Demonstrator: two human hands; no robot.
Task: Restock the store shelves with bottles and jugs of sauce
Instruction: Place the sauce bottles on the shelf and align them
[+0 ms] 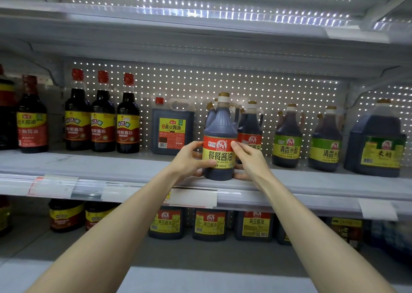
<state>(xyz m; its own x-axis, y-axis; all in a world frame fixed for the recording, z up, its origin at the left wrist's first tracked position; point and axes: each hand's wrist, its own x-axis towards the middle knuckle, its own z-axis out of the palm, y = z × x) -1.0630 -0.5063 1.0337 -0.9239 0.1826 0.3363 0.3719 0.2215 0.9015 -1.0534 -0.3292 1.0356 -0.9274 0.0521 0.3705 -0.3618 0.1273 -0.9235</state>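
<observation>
Gripping with the left hand [189,158] on the left side of the bottle [219,152], thumb over the label, fingers curled behind. Gripping the same way with the right hand [249,158] on the right side, both about equally near.

Held upright, long axis vertical, in the middle of the frame, with the bottom at the front edge of the shelf [111,167]. Hard to tell whether already set down or just above it.

Directly behind and at the right rear, like bottles [250,123], just beside. To the left a gap, then a square jug [172,129]. Farther right, green-label bottles [287,145], well apart.

Probably calls for pushing straight back only a little, with little room behind. Just below the hands, the price rail [289,194]. Close to the drop here, so worth seating fully before letting go.
</observation>
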